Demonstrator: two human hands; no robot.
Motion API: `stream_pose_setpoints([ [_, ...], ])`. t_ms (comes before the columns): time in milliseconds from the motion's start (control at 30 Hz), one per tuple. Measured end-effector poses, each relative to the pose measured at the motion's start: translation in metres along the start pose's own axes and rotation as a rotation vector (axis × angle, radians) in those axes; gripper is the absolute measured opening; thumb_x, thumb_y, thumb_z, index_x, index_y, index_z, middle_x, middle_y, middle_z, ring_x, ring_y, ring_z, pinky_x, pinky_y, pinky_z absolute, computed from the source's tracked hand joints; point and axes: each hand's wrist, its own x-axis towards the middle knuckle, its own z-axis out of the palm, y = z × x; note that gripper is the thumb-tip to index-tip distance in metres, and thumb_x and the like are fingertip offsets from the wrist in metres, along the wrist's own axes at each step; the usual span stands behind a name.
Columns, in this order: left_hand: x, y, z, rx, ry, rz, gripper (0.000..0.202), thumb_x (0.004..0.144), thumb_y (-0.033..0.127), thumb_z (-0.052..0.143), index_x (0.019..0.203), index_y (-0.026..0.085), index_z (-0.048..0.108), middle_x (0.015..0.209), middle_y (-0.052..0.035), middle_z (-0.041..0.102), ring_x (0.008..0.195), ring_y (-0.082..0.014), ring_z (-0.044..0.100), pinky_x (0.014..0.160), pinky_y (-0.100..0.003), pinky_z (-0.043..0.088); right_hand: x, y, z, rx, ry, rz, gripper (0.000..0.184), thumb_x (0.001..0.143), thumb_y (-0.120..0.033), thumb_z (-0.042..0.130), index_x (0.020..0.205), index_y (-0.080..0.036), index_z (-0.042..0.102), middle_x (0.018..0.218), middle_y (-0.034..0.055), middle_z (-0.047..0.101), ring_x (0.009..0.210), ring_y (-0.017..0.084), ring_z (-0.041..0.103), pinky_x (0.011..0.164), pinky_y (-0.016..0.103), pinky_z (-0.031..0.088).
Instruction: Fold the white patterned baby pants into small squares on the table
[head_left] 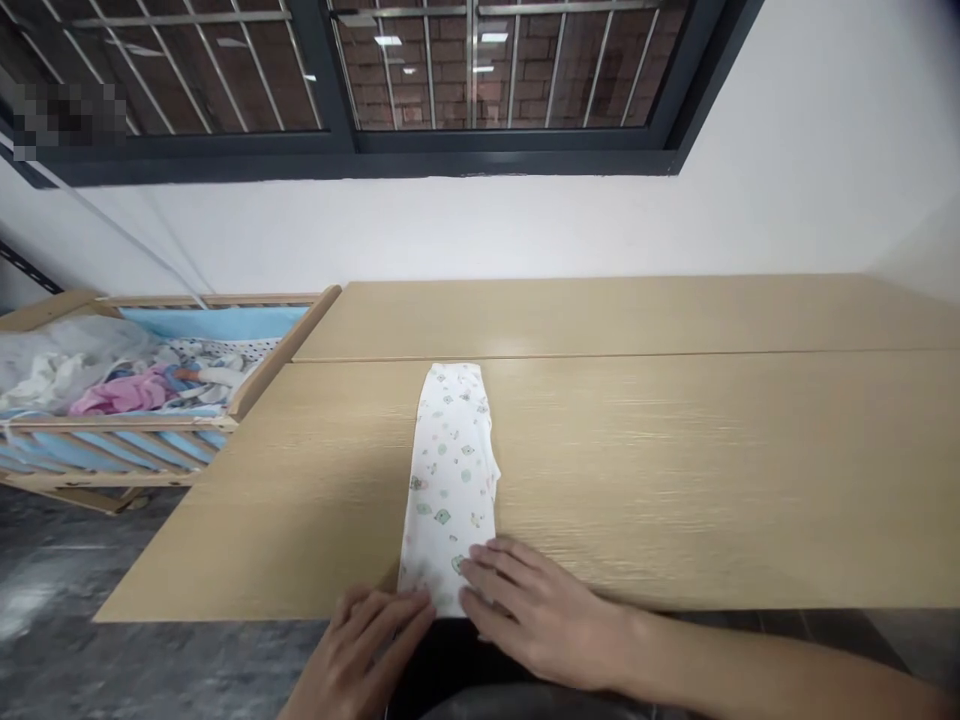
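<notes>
Touching one folded printed garment point(450, 480), the left hand point(367, 650) and right hand point(536, 620) rest flat, grips apart.

**Crib and barred window around the table**

From my remote station I saw a wooden crib point(150, 424) just left of the table point(712, 480), lined with a blue bumper point(214, 322) and holding a pink garment point(120, 392) beside a heap of pale grey cloth point(60, 365). Beyond the table rose a white wall point(450, 235), under a dark-framed barred window point(495, 150) showing red brick point(262, 100). Dark mottled flooring point(60, 580) lay below the table's left edge.
</notes>
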Motion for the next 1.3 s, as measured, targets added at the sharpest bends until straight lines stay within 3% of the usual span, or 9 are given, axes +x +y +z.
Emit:
stream_pose_setpoints([
  [133,0.004,0.007,-0.012,-0.082,-0.043,0.117,0.046,0.095,0.003,0.042,0.132,0.022,0.06,0.114,-0.006,0.076,0.099,-0.0172,0.07,0.093,-0.029,0.051,-0.007,-0.014,-0.009,0.045,0.064,0.029,0.035,0.095,-0.013,0.048,0.126,-0.017,0.064,0.117,0.0134,0.074,0.107,0.028,0.068,0.1,0.043,0.054],
  [233,0.022,0.01,-0.017,-0.142,0.103,-0.028,0.044,0.092,0.0,0.049,0.126,0.025,0.063,0.109,-0.004,0.075,0.097,-0.0147,0.07,0.089,-0.026,0.053,0.002,-0.01,-0.035,0.277,0.06,0.19,0.035,0.097,-0.016,0.047,0.129,-0.02,0.062,0.115,0.0104,0.073,0.106,0.024,0.068,0.097,0.04,0.057],
  [433,0.111,-0.032,-0.035,-0.274,0.285,-0.313,0.015,0.094,0.025,0.061,0.103,0.023,0.072,0.095,-0.0029,0.074,0.087,-0.0159,0.07,0.079,-0.025,0.057,0.051,0.06,-0.072,0.544,0.152,0.44,0.026,0.102,-0.028,0.047,0.121,-0.022,0.064,0.112,0.0096,0.064,0.095,0.02,0.065,0.082,0.037,0.057],
  [533,0.159,-0.075,-0.034,-0.293,0.241,-0.468,0.021,0.09,0.037,0.064,0.101,0.022,0.075,0.099,-0.005,0.077,0.089,-0.0195,0.069,0.083,-0.031,0.057,0.08,0.119,-0.058,0.514,0.304,0.513,0.021,0.097,-0.027,0.056,0.111,-0.019,0.068,0.105,0.0075,0.065,0.089,0.018,0.062,0.08,0.035,0.052],
  [667,0.207,-0.126,-0.003,-0.328,0.092,-0.606,0.026,0.087,0.027,0.061,0.108,0.018,0.074,0.111,-0.0072,0.076,0.093,-0.0207,0.069,0.088,-0.032,0.055,0.111,0.19,-0.021,0.579,0.329,0.718,0.023,0.087,-0.022,0.064,0.109,-0.015,0.066,0.094,0.004,0.068,0.077,0.014,0.06,0.07,0.027,0.047],
  [867,0.242,-0.159,0.051,-0.224,-0.018,-0.688,0.022,0.083,0.01,0.061,0.1,0.012,0.074,0.102,-0.0121,0.077,0.093,-0.0225,0.071,0.086,-0.031,0.053,0.129,0.232,0.019,0.502,0.261,0.877,0.007,0.082,-0.011,0.062,0.086,-0.014,0.066,0.082,0.0035,0.068,0.072,0.014,0.06,0.065,0.024,0.045],
  [1067,0.215,-0.113,0.034,-0.036,0.002,-0.637,0.037,0.092,0.022,0.057,0.129,0.014,0.06,0.131,-0.0178,0.063,0.125,-0.0331,0.055,0.106,-0.048,0.042,0.123,0.214,0.005,0.355,0.302,0.788,0.022,0.093,-0.018,0.054,0.111,-0.013,0.066,0.113,0.0129,0.066,0.11,0.023,0.06,0.097,0.037,0.047],
  [1167,0.171,-0.064,0.028,0.099,-0.044,-0.478,0.036,0.099,0.035,0.048,0.127,0.015,0.059,0.128,-0.0174,0.064,0.117,-0.0335,0.059,0.1,-0.049,0.045,0.12,0.182,-0.008,0.236,0.248,0.473,0.038,0.102,-0.032,0.045,0.135,-0.017,0.055,0.137,0.0146,0.057,0.13,0.024,0.051,0.111,0.042,0.039],
  [1300,0.121,-0.013,0.045,0.306,-0.131,-0.403,0.037,0.099,0.036,0.045,0.12,0.011,0.062,0.124,-0.0208,0.066,0.114,-0.0353,0.062,0.092,-0.048,0.05,0.122,0.139,0.002,0.268,-0.011,0.075,0.054,0.107,-0.046,0.034,0.151,-0.017,0.041,0.161,0.0132,0.036,0.149,0.024,0.033,0.121,0.043,0.028],
])
